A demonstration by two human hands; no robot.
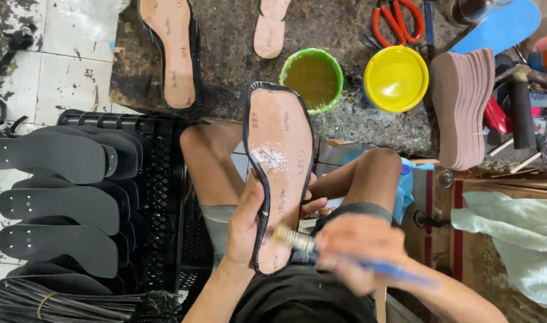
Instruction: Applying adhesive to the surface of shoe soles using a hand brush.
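My left hand [248,222] holds a long shoe sole [279,149] with a tan inner face and a black rim, toe end pointing away from me. A wet glossy patch shows on its middle. My right hand [356,252], blurred, grips a blue-handled brush [297,239] whose bristle end touches the sole's lower part. Beyond the sole's tip stands a green tub of yellowish glue [312,78].
A yellow bowl [396,78], a stack of tan insoles [463,107], red scissors [394,19] and two loose soles [173,51] lie on the dark workbench [231,54]. A black crate [160,197] at left carries several black soles [58,206]. My knees sit below.
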